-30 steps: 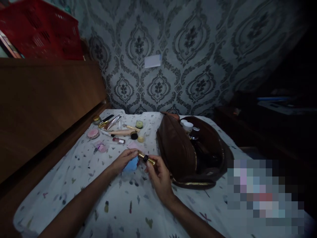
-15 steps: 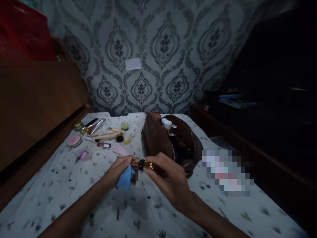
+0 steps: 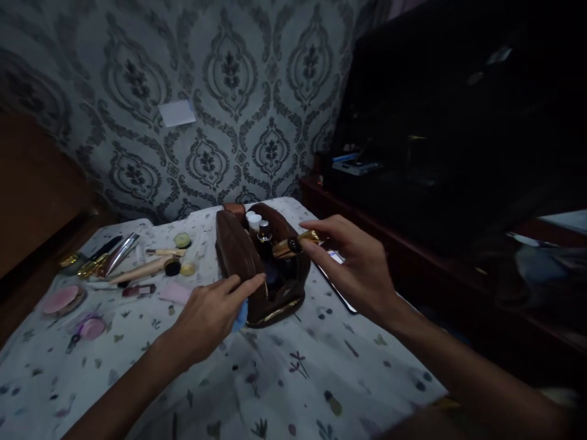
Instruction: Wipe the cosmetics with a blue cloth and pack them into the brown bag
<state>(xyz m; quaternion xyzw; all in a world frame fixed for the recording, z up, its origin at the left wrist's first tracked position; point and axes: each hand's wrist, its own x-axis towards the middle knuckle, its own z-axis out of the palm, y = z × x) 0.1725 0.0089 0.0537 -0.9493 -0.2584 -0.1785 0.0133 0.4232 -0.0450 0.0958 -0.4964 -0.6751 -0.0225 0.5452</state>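
My right hand (image 3: 351, 263) pinches the end of a gold cosmetic tube (image 3: 312, 235) with a black band, its other end reaching over the open mouth of a brown makeup bag (image 3: 238, 244). White-capped containers (image 3: 254, 221) and a dark bottle with a silver cap (image 3: 264, 231) stand upright inside the bag. My left hand (image 3: 208, 315) is at the bag's near left side, its index finger stretched to the zipped edge. Under its curled fingers a blue cloth (image 3: 239, 315) shows, mostly hidden by the hand.
Several makeup brushes (image 3: 142, 270), a pink compact (image 3: 62, 300), a small purple-pink item (image 3: 92, 328) and a pale pink tube (image 3: 175, 292) lie on the patterned sheet (image 3: 275, 379) at left. A phone (image 3: 337, 278) lies right of the bag. Dark furniture (image 3: 413, 201) stands at right.
My right hand has carried the gold tube away from my left hand to above the bag's opening. My left hand, with the blue cloth, has come to the bag's edge. The view has turned right.
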